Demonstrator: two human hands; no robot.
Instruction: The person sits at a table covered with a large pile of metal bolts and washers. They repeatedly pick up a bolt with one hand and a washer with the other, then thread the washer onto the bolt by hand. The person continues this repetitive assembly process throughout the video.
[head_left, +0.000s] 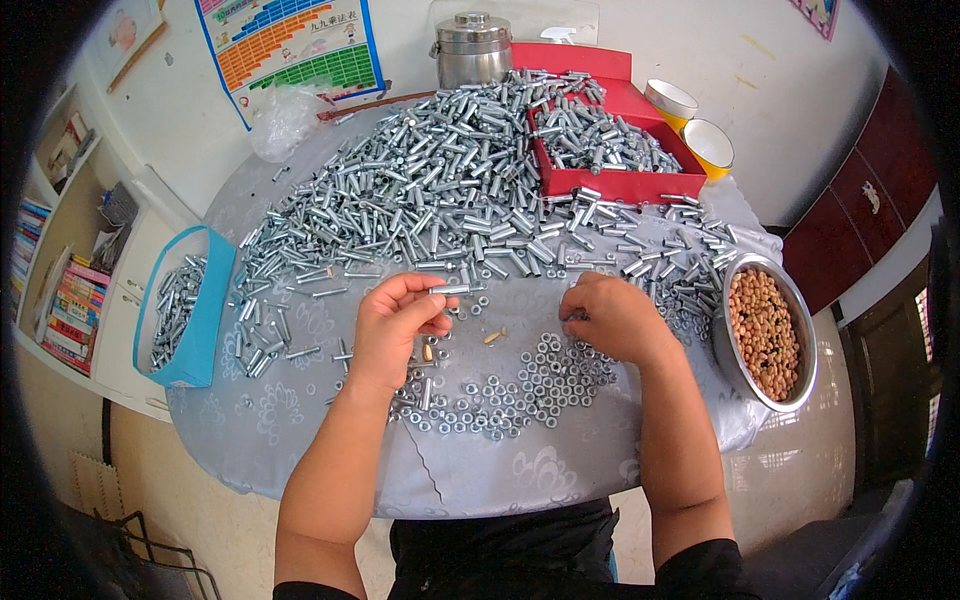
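Note:
Between the thumb and fingers of my left hand (397, 322) is a metal sleeve anchor bolt (451, 289), held nearly level above the table. My right hand (619, 319) is bent down over the far edge of a spread of hex nuts (559, 379). Its fingertips are curled, and whether they pinch anything is hidden. More nuts lie below my left hand, with a few loose bolts among them. Beyond both hands rises a large heap of metal sleeves and anchor bolts (420, 172).
A blue box (206, 322) holding bolts stands at left, and an open red box (622, 184) of metal parts at the back. At right sits a steel bowl (806, 360) of peanuts. Two yellow-white bowls (709, 146), a steel pot (472, 56) and a plastic bag (285, 124) line the far edge.

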